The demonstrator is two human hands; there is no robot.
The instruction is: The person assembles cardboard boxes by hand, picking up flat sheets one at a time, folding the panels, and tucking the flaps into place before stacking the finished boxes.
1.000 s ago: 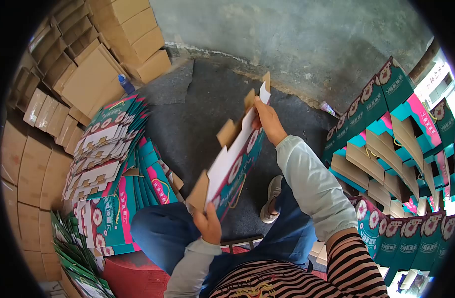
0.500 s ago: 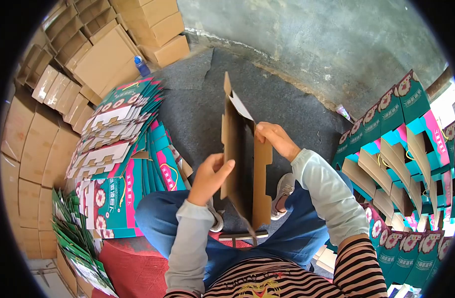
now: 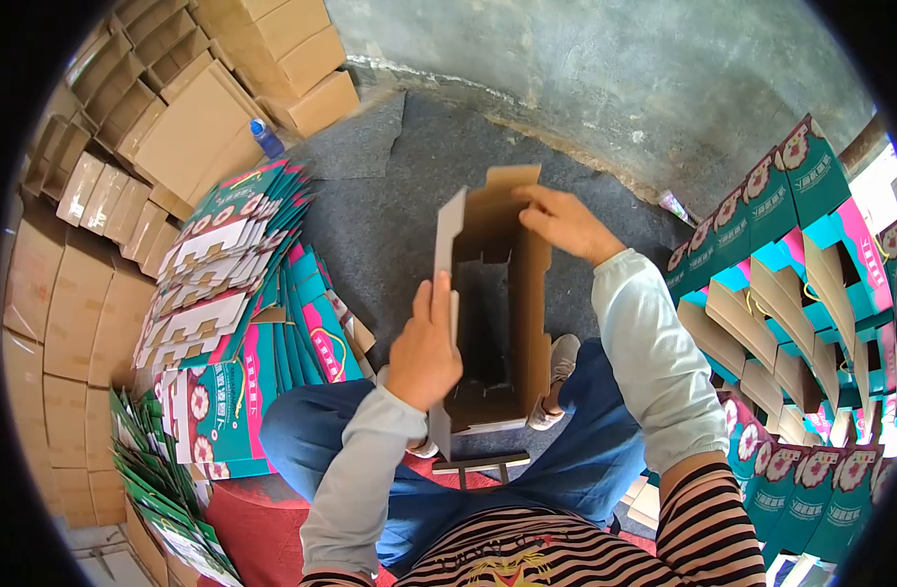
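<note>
A cardboard box stands between the knees, opened into a rectangular tube with brown inner walls and flaps. Its inside is dark toward the bottom. My left hand lies against the outer left wall, fingers stretched upward along it. At the far right corner my right hand has its fingertips on the top edge of the brown flap, thumb and fingers pinched together there. A pale flap rises at the box's left far edge.
Flat green and pink printed cartons are piled at the left, beside green sheets. Brown boxes and a blue bottle are behind. Opened printed boxes stand at the right. A wall closes off the far side.
The narrow, partly folded box has widened into an open rectangle. My left hand has turned flat against its left wall, and my right hand has moved up and right to the far corner.
</note>
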